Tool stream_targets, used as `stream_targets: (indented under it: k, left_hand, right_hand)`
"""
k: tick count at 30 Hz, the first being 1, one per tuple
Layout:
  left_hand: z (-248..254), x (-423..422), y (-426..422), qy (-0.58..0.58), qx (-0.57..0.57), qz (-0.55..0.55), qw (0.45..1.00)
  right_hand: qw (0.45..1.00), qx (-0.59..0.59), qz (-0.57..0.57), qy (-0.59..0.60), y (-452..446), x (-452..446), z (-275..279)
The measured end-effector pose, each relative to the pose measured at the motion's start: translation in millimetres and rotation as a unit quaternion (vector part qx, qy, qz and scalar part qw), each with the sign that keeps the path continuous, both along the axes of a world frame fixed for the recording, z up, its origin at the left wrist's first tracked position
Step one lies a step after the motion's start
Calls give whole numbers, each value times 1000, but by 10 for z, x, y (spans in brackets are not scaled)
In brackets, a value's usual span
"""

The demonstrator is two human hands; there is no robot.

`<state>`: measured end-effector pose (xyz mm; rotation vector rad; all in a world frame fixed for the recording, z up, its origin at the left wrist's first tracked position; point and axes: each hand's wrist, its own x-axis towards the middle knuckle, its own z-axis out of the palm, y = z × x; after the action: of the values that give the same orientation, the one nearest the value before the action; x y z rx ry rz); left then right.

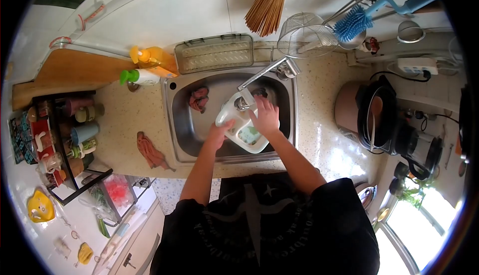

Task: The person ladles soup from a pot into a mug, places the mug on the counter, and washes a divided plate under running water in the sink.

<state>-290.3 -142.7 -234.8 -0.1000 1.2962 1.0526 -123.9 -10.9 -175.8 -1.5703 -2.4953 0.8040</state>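
Note:
A white divided plate (258, 147) with rounded compartments is held tilted inside the steel sink (172, 120), under the tap (263, 74). My left hand (218, 134) grips its left edge, thumb over the rim and fingers underneath. On the upper right part of the plate lies my right hand (266, 118), fingers stretched out and apart. Shiny water shows in the compartment below the spout, and a greenish, wet-looking patch in the lower one. A crumpled reddish cloth (198, 99) lies in the sink's back left corner. Something dark beyond my right fingertips is unclear.
Left of the sink stand a yellow pump bottle (154, 60) and a green-capped bottle (144, 77). Another reddish cloth (152, 151) lies on the counter. Behind the sink is a clear ribbed tray (214, 54). A wire strainer (308, 35) hangs above; a dark pot (377, 113) stands right.

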Motion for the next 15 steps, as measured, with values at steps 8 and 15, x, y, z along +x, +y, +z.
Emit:
stream_targets:
  k: [8, 15]
  left_hand:
    - [-29, -161, 39, 39, 38, -107, 993]
    - [63, 50, 119, 295, -2, -40, 955]
  right_hand:
    - [968, -248, 28, 1, 397, -59, -188]
    - [975, -169, -37, -142, 304, -314, 105]
